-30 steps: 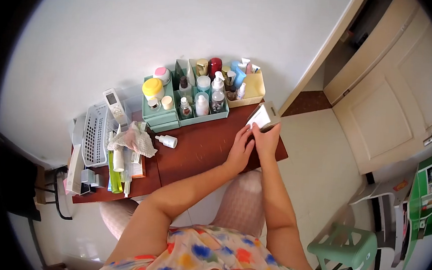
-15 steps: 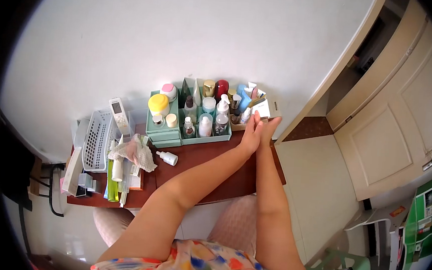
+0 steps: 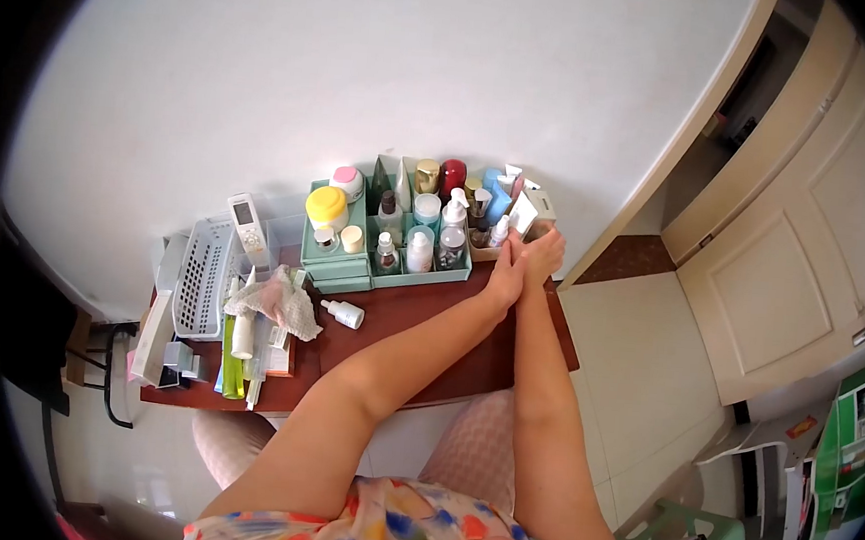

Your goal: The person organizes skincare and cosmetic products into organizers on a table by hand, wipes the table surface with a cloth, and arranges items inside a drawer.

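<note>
Both hands meet at the worktop's (image 3: pixel 422 345) R end: R hand (image 3: pixel 544 252) has fingers curled round the pale box's (image 3: pixel 523 214) base, prob. to steady it beside the cream bin (image 3: pixel 482 254); L hand (image 3: pixel 505 281) rests against R, its grip hidden, can't tell.

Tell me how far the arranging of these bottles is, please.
Looks done: bottles and jars stand in the green organizer. In hand: left hand and right hand at a white box by the cream bin. Seems left: the white bottle lying on the table.
</note>
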Motion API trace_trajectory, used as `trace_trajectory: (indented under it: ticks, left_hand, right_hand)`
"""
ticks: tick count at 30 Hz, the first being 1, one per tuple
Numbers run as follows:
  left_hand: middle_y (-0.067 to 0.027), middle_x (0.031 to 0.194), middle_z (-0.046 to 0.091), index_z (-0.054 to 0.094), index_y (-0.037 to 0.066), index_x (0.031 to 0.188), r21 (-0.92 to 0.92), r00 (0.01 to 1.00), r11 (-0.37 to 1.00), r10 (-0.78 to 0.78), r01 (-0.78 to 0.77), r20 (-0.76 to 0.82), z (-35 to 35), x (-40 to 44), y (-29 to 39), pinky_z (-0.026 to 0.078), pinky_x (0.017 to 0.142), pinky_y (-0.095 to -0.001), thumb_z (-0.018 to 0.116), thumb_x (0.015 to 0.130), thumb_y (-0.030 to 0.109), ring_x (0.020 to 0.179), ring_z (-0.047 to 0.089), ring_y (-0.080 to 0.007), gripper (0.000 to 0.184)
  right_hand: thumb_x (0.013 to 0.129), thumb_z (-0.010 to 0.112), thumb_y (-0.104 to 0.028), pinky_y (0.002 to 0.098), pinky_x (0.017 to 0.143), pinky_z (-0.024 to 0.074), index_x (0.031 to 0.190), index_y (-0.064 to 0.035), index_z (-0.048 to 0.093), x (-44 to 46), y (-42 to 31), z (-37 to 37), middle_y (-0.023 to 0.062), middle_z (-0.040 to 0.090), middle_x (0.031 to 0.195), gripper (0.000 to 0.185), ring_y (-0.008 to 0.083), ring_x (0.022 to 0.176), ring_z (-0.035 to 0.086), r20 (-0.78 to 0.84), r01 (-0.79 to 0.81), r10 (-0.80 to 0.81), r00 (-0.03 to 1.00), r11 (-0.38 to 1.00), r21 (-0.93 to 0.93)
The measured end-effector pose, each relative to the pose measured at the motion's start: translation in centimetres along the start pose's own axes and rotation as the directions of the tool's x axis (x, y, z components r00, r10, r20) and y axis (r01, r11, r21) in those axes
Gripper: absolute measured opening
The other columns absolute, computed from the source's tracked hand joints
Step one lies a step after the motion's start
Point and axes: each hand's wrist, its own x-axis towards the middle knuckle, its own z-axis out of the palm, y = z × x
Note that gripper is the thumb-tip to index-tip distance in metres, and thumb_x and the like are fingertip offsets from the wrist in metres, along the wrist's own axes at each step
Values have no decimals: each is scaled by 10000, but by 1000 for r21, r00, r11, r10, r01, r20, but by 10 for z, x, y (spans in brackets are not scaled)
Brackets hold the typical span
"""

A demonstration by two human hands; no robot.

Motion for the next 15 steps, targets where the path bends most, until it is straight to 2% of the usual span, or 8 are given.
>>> trace_trajectory:
  ticks: [1, 4, 5, 8, 9, 12, 13, 15]
  left_hand:
    - [-156, 1544, 317, 124, 62, 1559, 1, 1000, 1000, -9, 9, -19, 2, -3, 2, 295, 1123, -338, 448, 1026, 283, 1399, 344, -255, 663]
    - [-135, 1554, 300, 123, 61, 1558, -3, 995, 999, -34, 35, 92, 1, -19, 9, 255, 1147, -353, 462, 1025, 289, 1407, 316, -242, 672]
    - [-148, 1520, 349, 184, 75, 1544, -4, 994, 1000, -12, 13, 104, 0, -29, 10, 286, 1129, -356, 485, 1017, 255, 1374, 358, -246, 634]
    - [-154, 1488, 383, 216, 95, 1542, -7, 979, 999, 49, -48, 198, -10, -59, 12, 299, 1118, -349, 498, 1016, 263, 1356, 378, -246, 620]
    - [-145, 1457, 413, 245, 90, 1533, -7, 970, 999, 44, -44, 238, -18, -76, 22, 306, 1114, -338, 513, 1012, 269, 1347, 387, -236, 613]
    - [-127, 1433, 433, 272, 68, 1514, -23, 956, 1000, 21, -15, 291, -52, -129, 59, 320, 1110, -344, 530, 1005, 231, 1328, 404, -217, 594]
    - [-129, 1420, 450, 299, 59, 1497, -28, 950, 996, 88, -84, 299, -69, -142, 66, 330, 1103, -344, 544, 992, 208, 1323, 415, -218, 580]
    - [-132, 1396, 484, 352, 43, 1461, -38, 923, 975, 219, -219, 317, -106, -170, 74, 350, 1091, -344, 573, 968, 163, 1313, 437, -220, 554]
  right_hand:
    - [670, 805, -481, 500, 1022, 373, 1293, -44, 460, -2, 1, -2, 201, 475, 1339, 836, 372, 1258, 456, 10, -27, 27, 1000, 1000, -13]
    - [703, 788, -473, 485, 1075, 343, 1376, -23, 404, -9, 19, 0, 237, 413, 1421, 897, 398, 1328, 394, -160, 125, -104, 982, 983, 132]
    - [781, 746, -374, 478, 1096, 320, 1387, -7, 387, -15, 25, -5, 250, 386, 1441, 794, 412, 1340, 370, -121, 122, -101, 987, 975, 185]
    - [847, 686, -228, 475, 1109, 303, 1368, 1, 398, -37, 14, -47, 258, 381, 1437, 638, 416, 1336, 367, -132, 286, -256, 958, 904, 318]
    - [872, 639, -129, 473, 1116, 291, 1354, 7, 409, -49, -3, -73, 256, 368, 1445, 551, 415, 1333, 364, -85, 278, -265, 960, 889, 364]
    - [874, 626, -73, 457, 1118, 282, 1341, -12, 437, -78, -42, -116, 231, 390, 1408, 507, 385, 1342, 347, 19, 248, -307, 951, 801, 544]
    - [888, 608, -47, 410, 1044, 386, 1323, -14, 453, -87, -55, -125, 197, 432, 1366, 463, 325, 1264, 448, 33, 290, -361, 932, 797, 529]
    - [896, 604, -40, 367, 940, 458, 1300, -8, 471, -110, -87, -135, 173, 475, 1328, 426, 271, 1159, 524, 232, 146, -406, 884, 710, 689]
